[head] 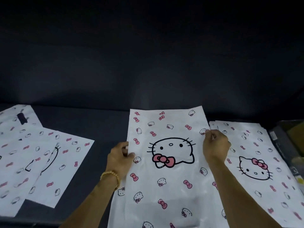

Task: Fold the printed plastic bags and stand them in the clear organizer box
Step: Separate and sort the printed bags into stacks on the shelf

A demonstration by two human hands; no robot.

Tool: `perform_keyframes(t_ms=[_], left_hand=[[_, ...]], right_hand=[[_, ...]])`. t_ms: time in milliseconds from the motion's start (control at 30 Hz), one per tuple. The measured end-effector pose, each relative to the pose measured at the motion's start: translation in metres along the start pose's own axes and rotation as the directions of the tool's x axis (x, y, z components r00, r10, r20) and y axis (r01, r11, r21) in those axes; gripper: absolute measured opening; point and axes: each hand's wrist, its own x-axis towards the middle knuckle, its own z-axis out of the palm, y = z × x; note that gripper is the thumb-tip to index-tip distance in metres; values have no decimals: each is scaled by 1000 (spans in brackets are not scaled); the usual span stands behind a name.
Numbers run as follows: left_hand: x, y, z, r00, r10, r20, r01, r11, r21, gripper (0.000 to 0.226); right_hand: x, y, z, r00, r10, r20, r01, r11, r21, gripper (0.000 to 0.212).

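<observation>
A white plastic bag (171, 125) printed with a cat face and pink bows lies flat in the middle of the dark surface, its print upside down to me. My left hand (119, 157) pinches its left edge with thumb over the plastic. My right hand (215, 145) pinches its right edge near the top corner. A stack of the same printed bags (256, 162) lies to the right, partly under the middle bag. Other printed bags (41, 155) lie spread at the left. No clear organizer box shows plainly.
A dark box-like object (286, 145) sits at the far right edge, with something yellowish inside. The dark surface (102, 125) shows between the left bags and the middle bag. Behind everything rises a dark backdrop.
</observation>
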Motion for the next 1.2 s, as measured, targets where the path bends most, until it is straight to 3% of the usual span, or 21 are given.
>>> perform_keyframes(t_ms=[133, 233, 333, 433, 533, 667, 933, 1200], left_hand=[[10, -1, -3, 995, 70, -70, -66, 996, 55, 20], [17, 1, -1, 994, 69, -90, -61, 995, 82, 11], [12, 0, -4, 984, 81, -158, -70, 995, 76, 9], [-2, -2, -18, 964, 50, -259, -56, 998, -17, 14], [-29, -1, -39, 963, -2, -269, -63, 971, -233, 17], [-71, -4, -74, 964, 25, -266, -122, 928, -352, 17], [-136, -48, -167, 919, -1, -394, -155, 918, -365, 15], [-153, -141, -262, 843, -150, -517, -41, 940, -340, 13]], right_hand=[[7, 11, 12, 988, 119, 95, -108, 988, -113, 37], [5, 13, 11, 983, 146, 112, -127, 979, -160, 33], [2, 6, 6, 984, 168, 62, -161, 982, -103, 16], [-8, -11, 0, 983, 185, -7, -185, 983, 12, 26], [-33, -44, -1, 987, 153, 38, -158, 970, 187, 25], [-94, -98, 6, 981, 31, 189, -93, 941, 326, 21], [-219, -171, 26, 913, -152, 379, -25, 905, 425, 15], [-308, -214, 74, 780, -265, 567, 42, 926, 374, 10]])
